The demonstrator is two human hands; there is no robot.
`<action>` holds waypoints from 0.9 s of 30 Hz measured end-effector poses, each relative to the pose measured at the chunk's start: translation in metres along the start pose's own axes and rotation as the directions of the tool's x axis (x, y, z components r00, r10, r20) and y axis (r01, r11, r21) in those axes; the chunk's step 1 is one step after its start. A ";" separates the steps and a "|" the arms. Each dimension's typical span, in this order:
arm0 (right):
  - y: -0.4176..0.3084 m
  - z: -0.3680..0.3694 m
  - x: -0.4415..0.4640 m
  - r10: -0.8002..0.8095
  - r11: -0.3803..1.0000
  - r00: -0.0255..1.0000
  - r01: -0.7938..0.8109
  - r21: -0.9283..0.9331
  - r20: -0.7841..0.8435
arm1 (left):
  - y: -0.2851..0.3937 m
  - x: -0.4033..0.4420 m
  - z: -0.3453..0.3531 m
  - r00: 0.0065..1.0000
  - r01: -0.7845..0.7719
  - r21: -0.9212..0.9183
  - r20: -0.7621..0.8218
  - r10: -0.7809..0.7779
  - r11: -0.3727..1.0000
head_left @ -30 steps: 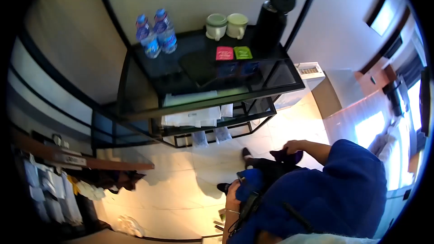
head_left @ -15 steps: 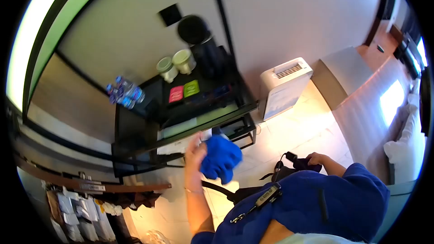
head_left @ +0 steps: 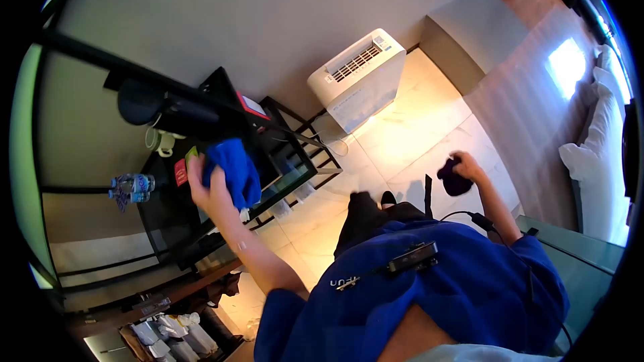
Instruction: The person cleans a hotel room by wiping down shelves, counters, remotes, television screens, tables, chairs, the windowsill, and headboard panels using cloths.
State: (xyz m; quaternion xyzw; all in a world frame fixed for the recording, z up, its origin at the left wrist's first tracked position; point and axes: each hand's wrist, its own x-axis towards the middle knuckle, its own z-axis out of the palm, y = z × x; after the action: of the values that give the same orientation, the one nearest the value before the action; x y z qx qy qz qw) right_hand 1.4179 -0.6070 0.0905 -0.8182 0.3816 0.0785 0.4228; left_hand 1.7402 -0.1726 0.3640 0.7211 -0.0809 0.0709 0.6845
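My left hand (head_left: 206,186) is closed on a bunched blue cloth (head_left: 235,173), held over the black glass-topped stand (head_left: 161,218). Beside its fingertips are a green card (head_left: 192,152) and a red card (head_left: 180,171). Two light mugs (head_left: 159,141) and a black coffee machine or kettle-like appliance (head_left: 181,112) stand just behind. Out to the right, above the floor, my right hand (head_left: 467,166) grips a dark bunched cloth (head_left: 453,178).
Water bottles (head_left: 132,188) stand at the stand's left end. A white air purifier (head_left: 359,80) is on the tiled floor by the wall. A bed (head_left: 607,188) lies right, and a rack with hanging bags (head_left: 171,335) is lower left. Black frame bars cross the upper left.
My left hand has carried the blue cloth up and left over the stand. My right hand has moved up, away from my body, with the dark cloth. The view has turned right.
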 end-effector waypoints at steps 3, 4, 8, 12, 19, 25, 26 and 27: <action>-0.106 0.005 0.058 -0.338 0.938 0.941 0.335 0.086 0.022 | -0.033 -0.046 0.048 0.951 0.223 -0.128 0.249 -0.186 0.966; -0.161 0.004 0.068 -0.433 0.901 0.898 0.430 0.057 0.080 | -0.051 -0.056 0.066 0.857 0.457 -0.168 0.347 -0.382 0.873; -0.289 0.073 0.130 -0.758 0.636 0.610 0.770 0.053 0.233 | -0.156 -0.013 0.138 0.810 0.585 -0.304 0.187 -0.555 0.752; -0.302 0.089 0.210 -0.644 0.732 0.668 0.680 0.046 0.373 | -0.226 0.067 0.204 0.868 0.446 -0.309 -0.077 -0.490 0.840; -0.134 -0.156 0.348 0.001 0.998 0.967 -0.015 -0.056 -0.256 | -0.324 0.078 0.290 0.987 0.152 0.602 -0.055 -0.149 0.784; -0.018 -0.213 0.406 0.173 0.906 0.710 0.156 0.393 -0.683 | -0.298 0.058 0.268 0.964 0.261 0.667 -0.141 -0.225 0.698; -0.052 -0.217 0.380 0.248 0.771 0.825 0.149 0.619 -0.508 | -0.298 0.058 0.264 0.924 0.379 0.644 -0.225 -0.308 0.665; -0.067 -0.218 0.367 0.284 0.723 0.862 0.096 0.684 -0.420 | -0.282 0.056 0.267 0.908 0.412 0.650 -0.231 -0.351 0.639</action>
State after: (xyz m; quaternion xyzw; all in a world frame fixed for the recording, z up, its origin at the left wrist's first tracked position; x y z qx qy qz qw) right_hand 1.6776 -0.9521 0.1045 -0.5740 0.5212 -0.2590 0.5760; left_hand 1.8525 -0.4258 0.0871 0.9187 0.1334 -0.0206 0.3712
